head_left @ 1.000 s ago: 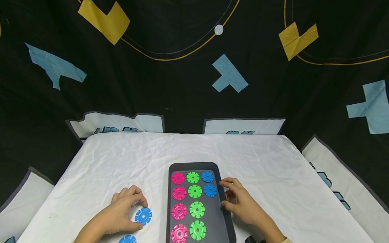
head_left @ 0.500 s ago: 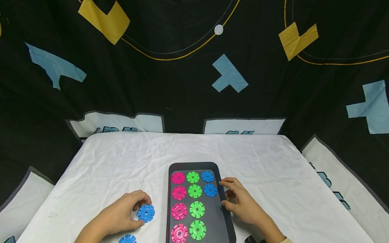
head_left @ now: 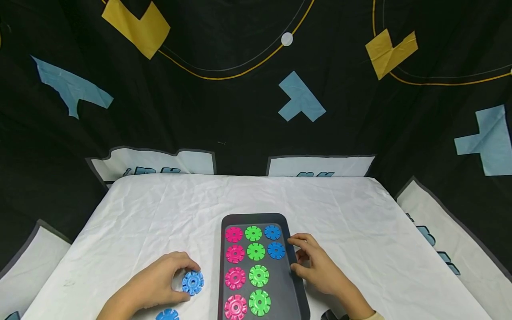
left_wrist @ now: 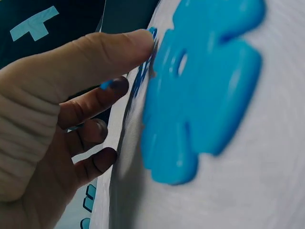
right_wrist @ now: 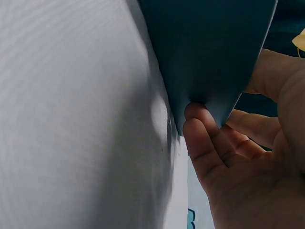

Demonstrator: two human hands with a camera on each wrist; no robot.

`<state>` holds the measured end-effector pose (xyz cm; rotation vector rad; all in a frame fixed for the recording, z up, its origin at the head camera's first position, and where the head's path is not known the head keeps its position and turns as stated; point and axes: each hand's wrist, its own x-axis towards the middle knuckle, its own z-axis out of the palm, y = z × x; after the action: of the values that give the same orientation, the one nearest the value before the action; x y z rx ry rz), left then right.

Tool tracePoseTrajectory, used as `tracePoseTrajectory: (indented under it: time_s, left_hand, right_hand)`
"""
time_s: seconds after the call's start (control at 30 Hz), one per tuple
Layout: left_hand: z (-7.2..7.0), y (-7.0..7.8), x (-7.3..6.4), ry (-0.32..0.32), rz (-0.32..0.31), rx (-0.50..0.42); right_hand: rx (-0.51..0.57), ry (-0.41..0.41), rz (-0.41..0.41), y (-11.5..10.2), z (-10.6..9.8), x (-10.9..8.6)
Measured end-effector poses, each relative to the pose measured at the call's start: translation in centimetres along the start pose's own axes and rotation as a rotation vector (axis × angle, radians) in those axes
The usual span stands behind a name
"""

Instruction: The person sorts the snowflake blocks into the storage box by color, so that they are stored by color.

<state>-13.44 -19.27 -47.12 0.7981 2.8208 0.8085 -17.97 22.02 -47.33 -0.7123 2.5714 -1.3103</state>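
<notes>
My left hand (head_left: 158, 282) pinches a blue notched disc (head_left: 193, 283) between thumb and fingers, left of the dark tray (head_left: 294, 291). Just below that hand, a second blue disc (head_left: 168, 314) lies on the cloth, cut off by the frame's lower edge. A blue disc (left_wrist: 200, 95) looms large in the left wrist view, beside the thumb. On the tray sit columns of pink discs (head_left: 235, 278), green discs (head_left: 259, 276) and two blue discs (head_left: 276, 250). My right hand (head_left: 318, 269) grips the tray's right rim, several fingertips against its outer wall (right_wrist: 205, 57).
White cloth (head_left: 340, 209) covers the table. A small black object (head_left: 330, 315) shows at the bottom edge, near the right wrist. Behind the table hangs a black curtain (head_left: 240, 115) with blue and yellow patches.
My left hand has shifted slightly right with the blue disc between its fingers. The right hand and the tray have stayed in place.
</notes>
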Motion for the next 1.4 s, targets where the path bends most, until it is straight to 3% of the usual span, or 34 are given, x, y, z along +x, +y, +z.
tracePoseTrajectory:
  time_s: [0.17, 0.4, 0.63, 0.8, 1.07, 1.4]
  left_hand:
    - [-0.2, 0.2, 0.3, 0.06, -0.007, 0.026]
    - [-0.7, 0.3, 1.1, 0.159, 0.062, -0.103]
    - [-1.8, 1.4, 2.7, 0.222, 0.086, -0.13]
    - [-2.1, 2.7, 4.4, 0.198, 0.109, -0.127]
    - [-2.1, 5.7, 7.8, 0.095, 0.127, -0.121]
    - [-1.9, 9.3, 12.2, 0.004, 0.252, -0.075]
  right_hand:
    - [0.006, -0.001, 0.0, 0.0, 0.0, 0.0]
    - [0.001, 0.002, -0.001, 0.0, 0.1, 0.0]
    - [0.022, -0.007, 0.001, 0.1, 0.0, 0.0]
    - [0.007, 0.002, -0.004, 0.1, 0.1, 0.1]
    - [-0.001, 0.004, -0.003, 0.1, 0.1, 0.1]
    - [-0.005, 0.002, -0.012, 0.3, 0.1, 0.2]
